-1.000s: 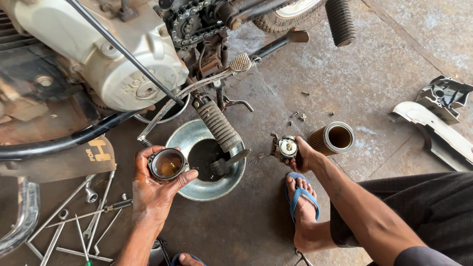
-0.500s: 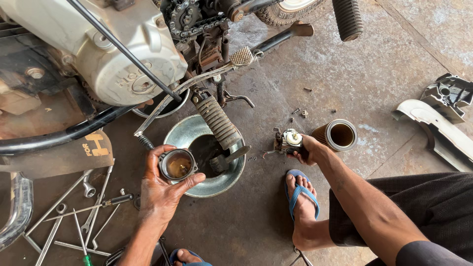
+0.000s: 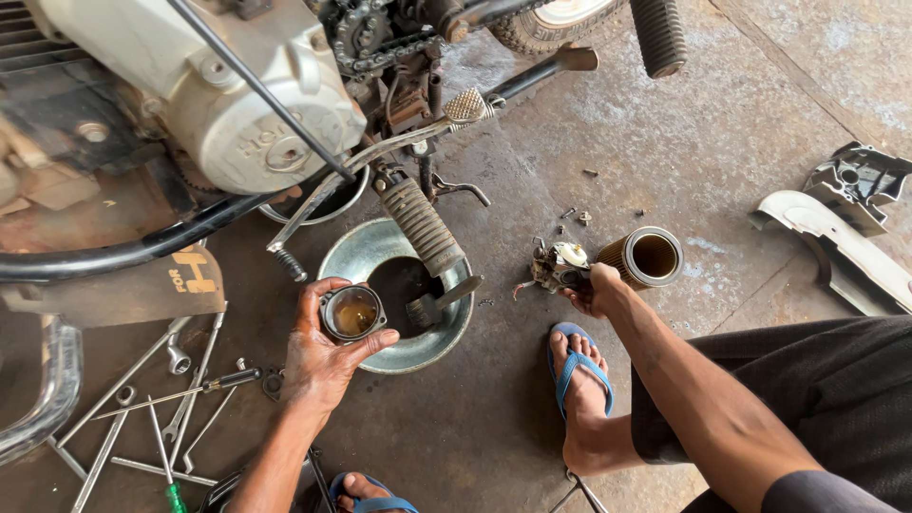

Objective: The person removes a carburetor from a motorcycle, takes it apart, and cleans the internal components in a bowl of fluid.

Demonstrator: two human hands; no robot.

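I hold the small metal cup (image 3: 352, 313) in my left hand (image 3: 323, 356), fingers curled around its rim and thumb pressed against its near side, so the hand is closed on it. The cup's mouth faces up toward the camera; its axis runs roughly vertical, and brownish liquid lies in its bottom. It sits over the near-left rim of the metal drain pan (image 3: 380, 249).

My right hand (image 3: 594, 290) is right of the pan, closed on the carburettor body (image 3: 556, 266), which rests at floor level with its pale round cap uppermost. The finger positions under it are hidden, so I cannot tell how they grip it.

Just right of the carburettor, a cylindrical air filter element (image 3: 646, 256) lies on its side, open end toward the camera.

Above the pan, the ribbed rubber footpeg (image 3: 421, 226) slants down over its bowl, with a flat pedal (image 3: 442, 301) at its lower end, crowding the space beside the cup. The engine case (image 3: 256, 114) stands behind the pan.

Left of the pan, spanners and a screwdriver (image 3: 161, 399) lie scattered on the concrete floor (image 3: 665, 133). My blue sandal (image 3: 570, 366) is near-right of the pan. Well right of it lie body panels (image 3: 841, 223).
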